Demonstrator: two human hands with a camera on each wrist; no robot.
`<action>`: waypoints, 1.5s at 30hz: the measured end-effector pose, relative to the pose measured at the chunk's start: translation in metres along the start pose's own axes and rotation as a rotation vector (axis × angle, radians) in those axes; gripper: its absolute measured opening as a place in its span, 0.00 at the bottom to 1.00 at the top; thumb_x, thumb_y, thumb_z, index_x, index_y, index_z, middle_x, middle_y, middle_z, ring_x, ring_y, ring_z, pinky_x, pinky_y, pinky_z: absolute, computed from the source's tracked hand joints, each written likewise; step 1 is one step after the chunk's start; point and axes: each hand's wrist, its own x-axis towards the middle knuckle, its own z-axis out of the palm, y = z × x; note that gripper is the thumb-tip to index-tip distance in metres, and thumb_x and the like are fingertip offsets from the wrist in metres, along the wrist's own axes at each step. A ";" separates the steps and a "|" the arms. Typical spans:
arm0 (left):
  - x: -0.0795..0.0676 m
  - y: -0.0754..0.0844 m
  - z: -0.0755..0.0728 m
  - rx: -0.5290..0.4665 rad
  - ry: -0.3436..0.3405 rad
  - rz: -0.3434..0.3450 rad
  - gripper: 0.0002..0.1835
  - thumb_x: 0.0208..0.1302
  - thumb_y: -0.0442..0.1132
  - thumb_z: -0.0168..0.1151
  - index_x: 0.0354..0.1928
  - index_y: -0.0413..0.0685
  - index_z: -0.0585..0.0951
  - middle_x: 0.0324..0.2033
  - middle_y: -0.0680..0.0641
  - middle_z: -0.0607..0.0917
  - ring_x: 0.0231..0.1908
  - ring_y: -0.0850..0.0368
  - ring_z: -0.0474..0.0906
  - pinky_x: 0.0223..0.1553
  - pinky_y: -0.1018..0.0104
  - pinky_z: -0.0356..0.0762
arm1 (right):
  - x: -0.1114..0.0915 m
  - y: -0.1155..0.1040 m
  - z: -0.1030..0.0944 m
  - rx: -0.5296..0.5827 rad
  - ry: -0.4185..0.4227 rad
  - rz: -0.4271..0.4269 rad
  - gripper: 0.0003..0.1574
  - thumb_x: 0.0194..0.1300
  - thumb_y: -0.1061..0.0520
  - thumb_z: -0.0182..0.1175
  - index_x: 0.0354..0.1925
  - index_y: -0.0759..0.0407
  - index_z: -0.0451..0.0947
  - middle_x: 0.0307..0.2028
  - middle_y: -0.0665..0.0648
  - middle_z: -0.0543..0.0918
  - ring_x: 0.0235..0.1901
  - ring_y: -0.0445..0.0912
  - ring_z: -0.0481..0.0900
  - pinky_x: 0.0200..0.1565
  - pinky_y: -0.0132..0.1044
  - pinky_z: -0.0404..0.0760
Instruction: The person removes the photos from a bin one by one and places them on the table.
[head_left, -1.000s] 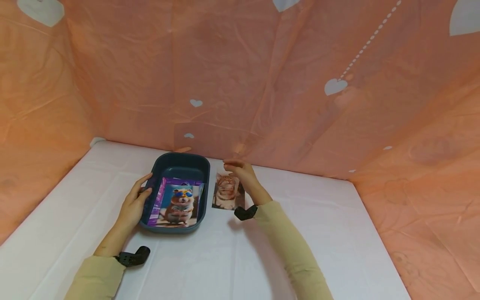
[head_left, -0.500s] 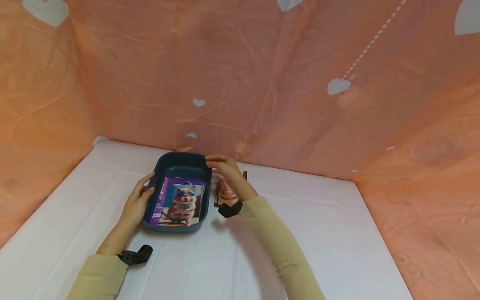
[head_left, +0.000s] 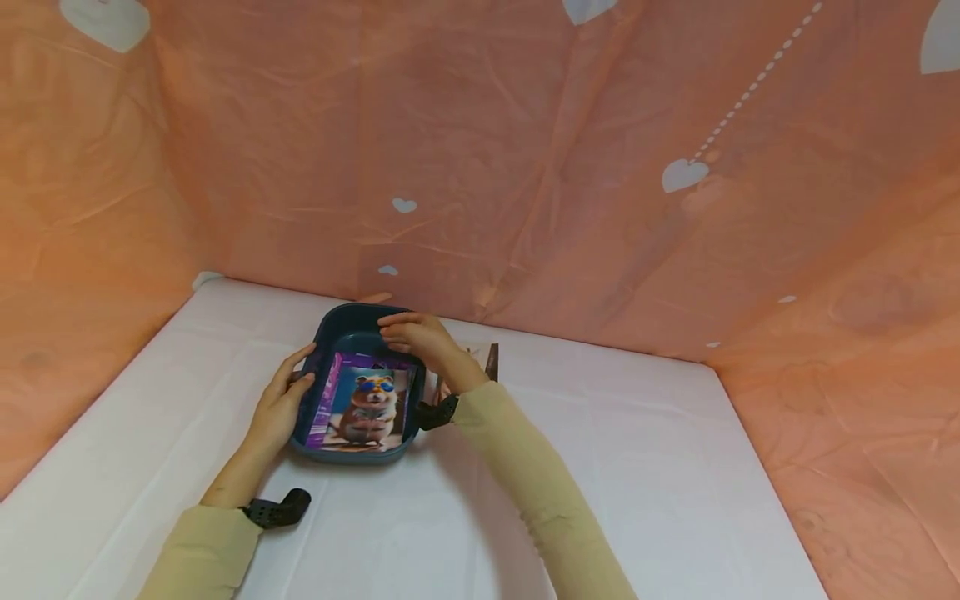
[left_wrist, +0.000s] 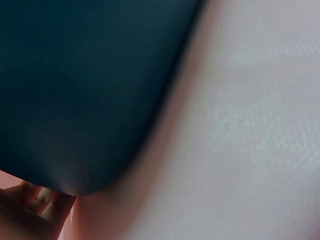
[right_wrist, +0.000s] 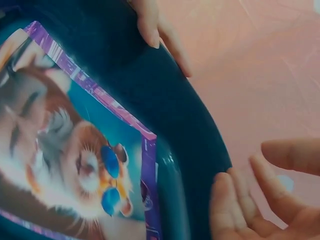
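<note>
A dark blue rectangular tray [head_left: 352, 340] lies on the white table. Inside it is a picture card of a hamster in sunglasses [head_left: 366, 412], on top of purple-edged cards [head_left: 324, 412]. My left hand [head_left: 279, 402] holds the tray's left side; the right wrist view has its thumb [right_wrist: 147, 30] inside the rim and a finger outside. My right hand [head_left: 426, 337] reaches over the far right corner of the tray, fingers extended and holding nothing. A cat picture card [head_left: 477, 353] lies right of the tray, mostly hidden under my right hand and wrist.
Orange-pink cloth [head_left: 480, 167] with white hearts hangs behind and on both sides of the white tabletop [head_left: 637, 467]. Each wrist wears a black camera [head_left: 281, 508]. The back of the tray stands close to the rear cloth.
My right hand has moved left from above the cat card to over the tray's far right corner. My left hand stays on the tray's side. The head view has shifted slightly.
</note>
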 end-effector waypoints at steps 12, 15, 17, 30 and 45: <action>0.000 0.001 0.005 0.001 -0.009 -0.010 0.26 0.76 0.45 0.39 0.73 0.54 0.57 0.52 0.33 0.73 0.44 0.51 0.72 0.41 0.72 0.68 | 0.005 0.005 0.009 -0.455 -0.122 0.136 0.20 0.70 0.55 0.53 0.57 0.59 0.78 0.57 0.58 0.79 0.58 0.50 0.75 0.59 0.42 0.71; 0.000 0.000 0.005 -0.005 -0.019 -0.019 0.26 0.77 0.45 0.39 0.74 0.55 0.56 0.53 0.33 0.72 0.46 0.47 0.71 0.41 0.71 0.69 | 0.004 0.005 0.010 -0.507 -0.135 0.144 0.21 0.70 0.54 0.53 0.58 0.58 0.78 0.58 0.57 0.78 0.60 0.50 0.73 0.60 0.42 0.70; 0.000 0.000 0.005 -0.009 -0.019 -0.021 0.26 0.77 0.45 0.39 0.74 0.54 0.56 0.53 0.33 0.72 0.46 0.46 0.71 0.41 0.71 0.69 | 0.004 0.005 0.010 -0.527 -0.145 0.147 0.22 0.70 0.53 0.53 0.59 0.57 0.77 0.60 0.57 0.77 0.61 0.50 0.72 0.61 0.42 0.69; 0.000 0.001 0.006 -0.019 -0.025 -0.035 0.26 0.77 0.45 0.37 0.74 0.55 0.55 0.53 0.33 0.70 0.48 0.43 0.70 0.41 0.72 0.70 | 0.006 0.009 0.013 -0.666 -0.179 0.130 0.24 0.67 0.52 0.56 0.59 0.58 0.76 0.60 0.56 0.76 0.56 0.47 0.74 0.58 0.38 0.72; 0.000 0.000 0.006 -0.021 -0.027 -0.030 0.26 0.77 0.45 0.38 0.74 0.55 0.55 0.54 0.33 0.71 0.42 0.57 0.72 0.39 0.74 0.71 | 0.005 0.012 0.012 -0.615 -0.224 0.140 0.19 0.66 0.52 0.58 0.55 0.48 0.81 0.63 0.52 0.74 0.66 0.51 0.65 0.66 0.48 0.62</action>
